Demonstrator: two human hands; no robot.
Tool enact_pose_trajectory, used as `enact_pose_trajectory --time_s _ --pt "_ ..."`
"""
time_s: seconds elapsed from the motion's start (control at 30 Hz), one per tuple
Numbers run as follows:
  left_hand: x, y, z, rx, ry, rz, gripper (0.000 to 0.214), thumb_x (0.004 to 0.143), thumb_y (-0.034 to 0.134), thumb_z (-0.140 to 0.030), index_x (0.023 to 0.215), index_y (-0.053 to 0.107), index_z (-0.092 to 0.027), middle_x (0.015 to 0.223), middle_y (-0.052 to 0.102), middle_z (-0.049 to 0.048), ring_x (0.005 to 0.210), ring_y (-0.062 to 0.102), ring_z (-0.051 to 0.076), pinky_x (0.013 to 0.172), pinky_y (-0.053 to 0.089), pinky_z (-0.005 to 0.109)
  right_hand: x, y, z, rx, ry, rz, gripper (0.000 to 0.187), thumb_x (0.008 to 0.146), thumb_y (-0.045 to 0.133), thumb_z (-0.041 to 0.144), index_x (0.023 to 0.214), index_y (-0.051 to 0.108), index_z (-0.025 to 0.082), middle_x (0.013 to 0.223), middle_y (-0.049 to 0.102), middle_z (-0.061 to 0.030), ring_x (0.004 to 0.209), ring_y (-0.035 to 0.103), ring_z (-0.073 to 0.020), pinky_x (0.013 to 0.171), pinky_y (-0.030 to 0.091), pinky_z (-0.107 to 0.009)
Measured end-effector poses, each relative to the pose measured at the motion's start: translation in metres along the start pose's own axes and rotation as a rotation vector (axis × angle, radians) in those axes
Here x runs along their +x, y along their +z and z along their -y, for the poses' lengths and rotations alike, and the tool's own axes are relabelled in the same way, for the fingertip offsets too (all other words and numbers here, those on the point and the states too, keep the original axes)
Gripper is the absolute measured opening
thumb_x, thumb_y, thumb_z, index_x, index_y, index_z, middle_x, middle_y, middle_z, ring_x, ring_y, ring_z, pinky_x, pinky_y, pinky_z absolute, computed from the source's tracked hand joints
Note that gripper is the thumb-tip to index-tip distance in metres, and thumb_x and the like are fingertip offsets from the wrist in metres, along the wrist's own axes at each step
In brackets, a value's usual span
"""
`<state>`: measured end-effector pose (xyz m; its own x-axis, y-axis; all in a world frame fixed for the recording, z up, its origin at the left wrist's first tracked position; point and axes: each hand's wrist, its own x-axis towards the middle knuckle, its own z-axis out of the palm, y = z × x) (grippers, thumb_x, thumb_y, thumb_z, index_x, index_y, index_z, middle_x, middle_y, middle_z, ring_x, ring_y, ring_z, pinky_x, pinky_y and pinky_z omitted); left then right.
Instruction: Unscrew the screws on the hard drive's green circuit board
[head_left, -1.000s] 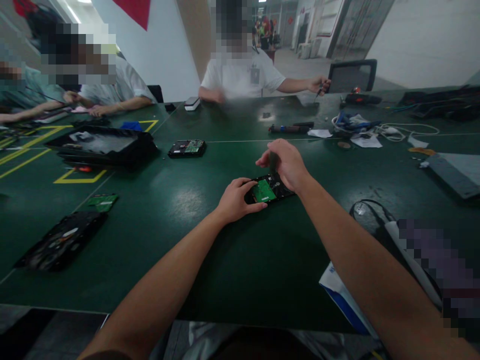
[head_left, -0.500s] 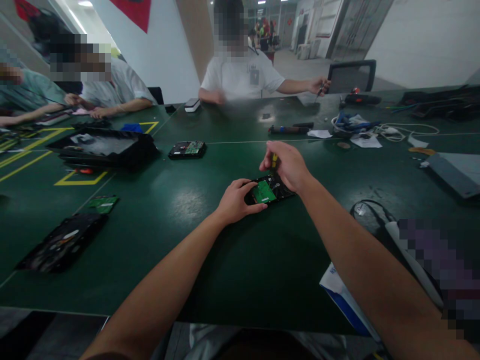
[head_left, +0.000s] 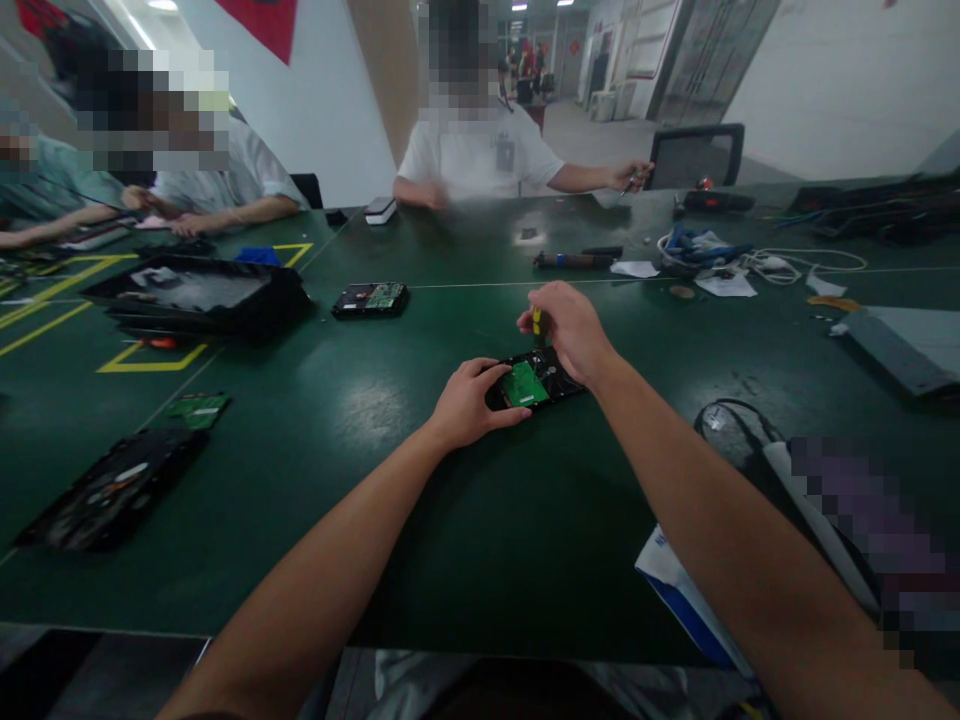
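A black hard drive (head_left: pixel 559 381) with a green circuit board (head_left: pixel 523 384) lies flat on the dark green table (head_left: pixel 442 530). Thumb and fingers of my left hand (head_left: pixel 472 405) grip its left end from both edges. Above the drive's far side, my right hand (head_left: pixel 568 325) is closed round a screwdriver with a yellow and black handle (head_left: pixel 537 322). The screwdriver points down toward the drive; whether its tip touches a screw is too small to tell.
Another hard drive (head_left: pixel 370 299) lies farther back. At left are a black tray (head_left: pixel 202 290), a loose circuit board (head_left: pixel 199 408) and a dark drive body (head_left: pixel 112 490). A grey metal case (head_left: pixel 900 345) and white cable (head_left: pixel 825 255) lie right. A person (head_left: pixel 480 150) sits opposite.
The view has shifted slightly. More of the screwdriver's yellow handle shows as my right hand turns a little. My left hand keeps its grip on the drive.
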<state>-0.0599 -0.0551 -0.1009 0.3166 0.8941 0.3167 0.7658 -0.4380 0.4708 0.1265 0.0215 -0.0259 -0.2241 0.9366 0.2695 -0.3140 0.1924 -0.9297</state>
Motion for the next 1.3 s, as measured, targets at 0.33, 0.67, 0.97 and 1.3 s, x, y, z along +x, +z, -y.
enact_pose_trajectory --time_s 0.33,0.67,0.97,1.3 --pt "0.0 -0.002 -0.003 -0.008 0.0 -0.003 0.074 0.081 0.08 -0.064 0.141 0.065 -0.024 0.143 0.061 0.0137 0.133 0.057 0.035 0.114 0.049 0.053 -0.004 0.002 0.002 -0.113 -0.066 0.024 0.025 0.087 0.079 0.041 0.081 0.063 0.024 0.075 0.069 0.001 0.077 0.071 -0.0164 0.079 0.054 -0.033" --pt "0.0 -0.002 -0.003 -0.001 -0.002 0.008 0.076 0.081 0.08 -0.065 0.142 0.064 -0.022 0.143 0.061 0.0152 0.133 0.057 0.035 0.114 0.049 0.052 -0.002 0.001 0.002 -0.04 -0.011 0.065 0.043 0.095 0.061 0.062 0.075 0.064 0.024 0.064 0.055 0.0031 0.061 0.061 -0.0141 0.066 0.051 -0.032" --pt "0.0 -0.001 -0.002 -0.002 -0.005 0.004 0.077 0.081 0.079 -0.066 0.141 0.065 -0.021 0.142 0.061 0.0155 0.133 0.057 0.035 0.115 0.048 0.052 -0.001 0.0 0.0 -0.071 -0.022 0.041 0.021 0.089 0.072 0.04 0.078 0.063 0.024 0.074 0.067 -0.0001 0.073 0.068 -0.0159 0.074 0.054 -0.032" --pt "0.0 -0.002 -0.002 -0.006 -0.001 0.005 0.076 0.081 0.079 -0.065 0.142 0.064 -0.021 0.142 0.061 0.0148 0.133 0.057 0.035 0.115 0.048 0.051 -0.007 0.005 0.007 -0.053 0.003 0.115 0.03 0.094 0.068 0.049 0.078 0.065 0.023 0.069 0.061 0.0017 0.066 0.063 -0.014 0.071 0.055 -0.032"
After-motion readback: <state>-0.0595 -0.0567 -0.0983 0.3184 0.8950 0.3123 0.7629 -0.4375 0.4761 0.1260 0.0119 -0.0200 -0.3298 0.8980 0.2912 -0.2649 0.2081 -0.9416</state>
